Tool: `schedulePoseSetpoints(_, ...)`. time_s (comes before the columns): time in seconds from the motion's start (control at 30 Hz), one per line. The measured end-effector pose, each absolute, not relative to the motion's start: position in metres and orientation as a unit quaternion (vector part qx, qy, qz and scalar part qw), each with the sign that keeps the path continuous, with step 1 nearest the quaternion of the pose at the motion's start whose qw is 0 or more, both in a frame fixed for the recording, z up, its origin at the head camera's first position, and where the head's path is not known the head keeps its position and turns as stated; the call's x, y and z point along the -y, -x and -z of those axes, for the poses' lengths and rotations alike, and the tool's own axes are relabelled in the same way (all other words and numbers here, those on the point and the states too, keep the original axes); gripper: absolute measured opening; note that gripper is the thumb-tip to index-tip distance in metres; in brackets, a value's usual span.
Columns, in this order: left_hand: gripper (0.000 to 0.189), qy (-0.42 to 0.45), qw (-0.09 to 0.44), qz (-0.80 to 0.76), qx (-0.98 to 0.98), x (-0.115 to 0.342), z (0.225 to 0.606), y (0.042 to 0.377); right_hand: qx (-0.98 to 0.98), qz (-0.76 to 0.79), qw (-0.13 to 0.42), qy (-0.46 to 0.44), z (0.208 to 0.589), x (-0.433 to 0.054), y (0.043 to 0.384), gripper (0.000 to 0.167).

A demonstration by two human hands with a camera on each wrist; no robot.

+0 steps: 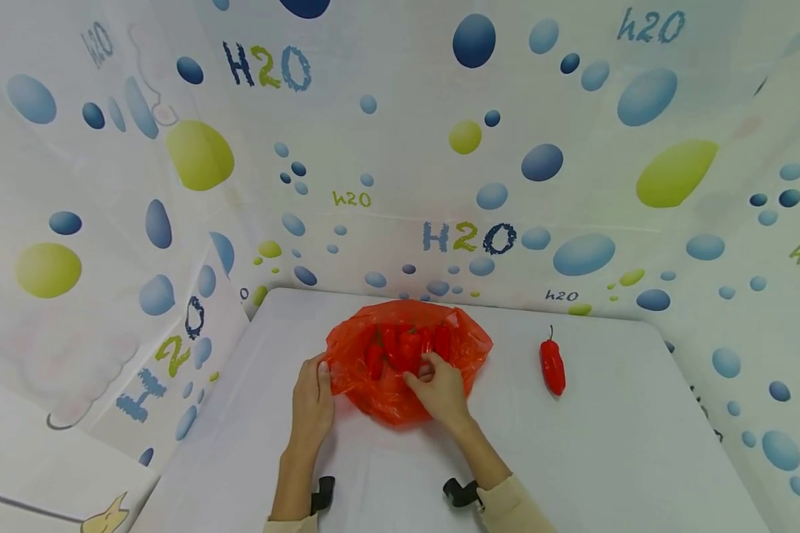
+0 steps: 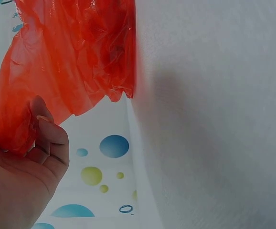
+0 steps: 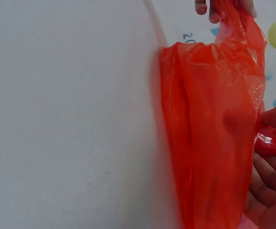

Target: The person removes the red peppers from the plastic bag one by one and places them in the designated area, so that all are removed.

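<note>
A translucent red plastic bag (image 1: 390, 409) sits with its mouth spread wide, several red peppers (image 1: 410, 348) lying inside. At the bag's left rim, my left hand (image 1: 312, 406) grips the thin plastic; the left wrist view shows the film bunched between thumb and curled fingers (image 2: 52, 143). My right hand (image 1: 445, 392) is over the near right part of the bag's mouth. Between its thumb and fingers the right wrist view shows a glossy red pepper (image 3: 274, 142), partly hidden by the hand and the bag. Another red pepper (image 1: 552, 367) with a thin stem lies apart to the right.
The white table (image 1: 627, 429) bears the bag and the lone pepper. Behind it and at both sides hangs a white sheet (image 1: 400, 148) printed with blue and green drops. A dark wrist mount (image 1: 461, 492) shows at the right forearm.
</note>
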State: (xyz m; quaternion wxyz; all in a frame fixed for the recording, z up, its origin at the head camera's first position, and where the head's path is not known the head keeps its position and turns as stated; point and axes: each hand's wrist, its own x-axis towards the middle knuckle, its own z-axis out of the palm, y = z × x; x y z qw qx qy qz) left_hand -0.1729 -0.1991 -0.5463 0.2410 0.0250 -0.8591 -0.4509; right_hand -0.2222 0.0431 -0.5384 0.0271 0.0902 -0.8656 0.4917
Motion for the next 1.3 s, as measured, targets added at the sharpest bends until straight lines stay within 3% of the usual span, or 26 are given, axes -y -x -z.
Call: schedulePoseSetpoints(1.3, 0.034, -0.030, 0.235, 0.444, 0.864, 0.197, 0.546, 0.172, 0.843, -0.531, 0.083, 0.003, 0.520, -0.086, 0.231, 0.036)
